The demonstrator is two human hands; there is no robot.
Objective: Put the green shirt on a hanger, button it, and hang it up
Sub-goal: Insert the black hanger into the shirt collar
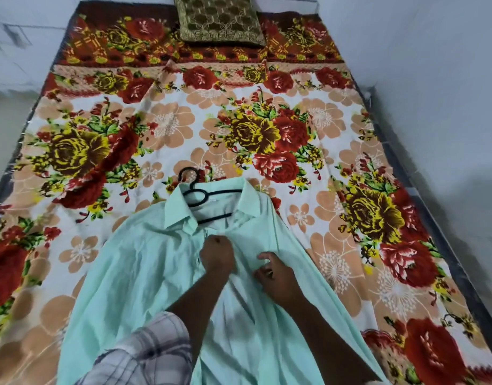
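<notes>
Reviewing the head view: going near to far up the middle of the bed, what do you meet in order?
Plaid sleeve → left hand gripping the green shirt at its placket → collar → black hanger, its hook poking out past the collar → bare floral bedsheet → olive patterned cushion.

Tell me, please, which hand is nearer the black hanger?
Left. The left hand sits just below the black hanger at the collar; the right hand lies lower, further right.

A bed point(447, 262) covered by a floral bedsheet point(183, 126) fills the frame; an olive embroidered cushion point(220, 20) lies top center.
</notes>
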